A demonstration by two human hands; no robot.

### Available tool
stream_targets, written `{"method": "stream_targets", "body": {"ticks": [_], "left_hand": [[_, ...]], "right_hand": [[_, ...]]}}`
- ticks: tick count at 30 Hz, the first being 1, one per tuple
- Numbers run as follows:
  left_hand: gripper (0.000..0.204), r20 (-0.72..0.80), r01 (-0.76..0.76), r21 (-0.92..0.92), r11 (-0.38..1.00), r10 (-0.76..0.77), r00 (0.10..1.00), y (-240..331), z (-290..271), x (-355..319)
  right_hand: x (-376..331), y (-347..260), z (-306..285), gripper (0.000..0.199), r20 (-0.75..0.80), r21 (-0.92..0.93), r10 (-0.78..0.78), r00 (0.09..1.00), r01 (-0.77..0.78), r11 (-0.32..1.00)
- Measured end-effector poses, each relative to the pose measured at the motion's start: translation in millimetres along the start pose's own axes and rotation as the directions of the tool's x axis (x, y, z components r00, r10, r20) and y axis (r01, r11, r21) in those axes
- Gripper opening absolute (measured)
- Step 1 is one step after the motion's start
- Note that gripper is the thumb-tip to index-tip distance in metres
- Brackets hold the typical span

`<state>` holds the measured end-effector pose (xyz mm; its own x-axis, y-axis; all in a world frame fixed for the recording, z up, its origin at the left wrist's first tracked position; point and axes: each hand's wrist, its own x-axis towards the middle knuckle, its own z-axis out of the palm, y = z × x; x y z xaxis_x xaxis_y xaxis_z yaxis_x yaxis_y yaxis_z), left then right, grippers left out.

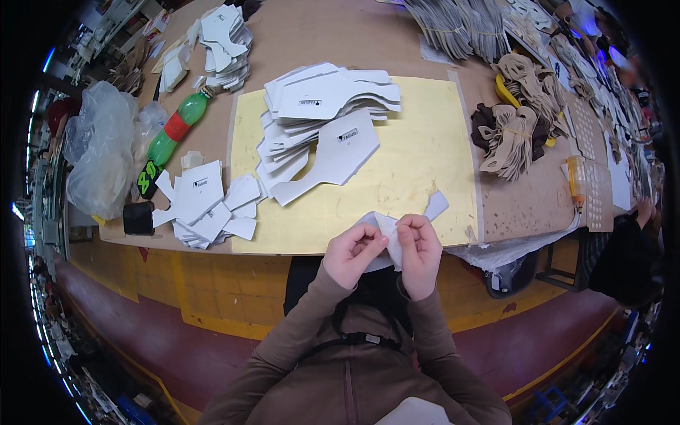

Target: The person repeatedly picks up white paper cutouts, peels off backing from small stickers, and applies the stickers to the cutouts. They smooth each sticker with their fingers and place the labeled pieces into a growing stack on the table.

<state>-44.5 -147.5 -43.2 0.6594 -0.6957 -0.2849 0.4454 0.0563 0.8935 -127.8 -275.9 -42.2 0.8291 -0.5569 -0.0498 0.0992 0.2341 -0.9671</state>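
Note:
My left hand [356, 253] and my right hand [419, 256] meet at the table's near edge, fingers pinching one white cut-out piece [387, 225] between them. The piece is bent at the pinch, and a narrow tab [437, 205] of it sticks out beyond my right hand. Ahead of my hands lies a tall, uneven stack of similar white pieces [312, 103], with dark printed marks on the top ones. A looser pile of white pieces [198, 191] is on the left, near the table edge.
The stack rests on a yellow sheet [439, 142]. To the left are a green bottle [177, 122], a clear plastic bag [103, 149] and a black phone-like object [138, 218]. Tied beige bundles [511, 138] and an orange-yellow bottle [576, 178] occupy the right. Another person's hand [644, 211] shows far right.

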Motion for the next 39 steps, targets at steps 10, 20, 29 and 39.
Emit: {"method": "stream_targets", "body": {"ticks": [10, 20, 29, 39], "left_hand": [[0.011, 0.007, -0.029, 0.069, 0.997, 0.028, 1.0, 1.1, -2.7, -2.8], [0.018, 0.149, -0.013, -0.005, 1.0, 0.014, 0.989, -13.7, -6.6, 9.1], [0.019, 0.03, 0.026, -0.334, 0.942, -0.017, 0.999, -26.3, -2.3, 11.1], [0.011, 0.115, -0.041, 0.153, 0.987, 0.023, 0.993, -13.7, -12.9, 12.4]], "right_hand": [[-4.7, -16.4, -2.0, 0.013, 0.066, 0.019, 0.042, 0.997, -0.043, 0.999], [11.7, 1.3, -6.0, 0.022, 0.053, 0.158, 0.267, 0.962, -0.272, 0.949], [16.3, 3.2, -3.5, 0.026, -0.104, 0.284, 0.29, 0.951, -0.251, 0.925], [10.7, 0.3, -5.8, 0.023, 0.019, 0.047, 0.2, 0.98, -0.2, 0.979]]}}
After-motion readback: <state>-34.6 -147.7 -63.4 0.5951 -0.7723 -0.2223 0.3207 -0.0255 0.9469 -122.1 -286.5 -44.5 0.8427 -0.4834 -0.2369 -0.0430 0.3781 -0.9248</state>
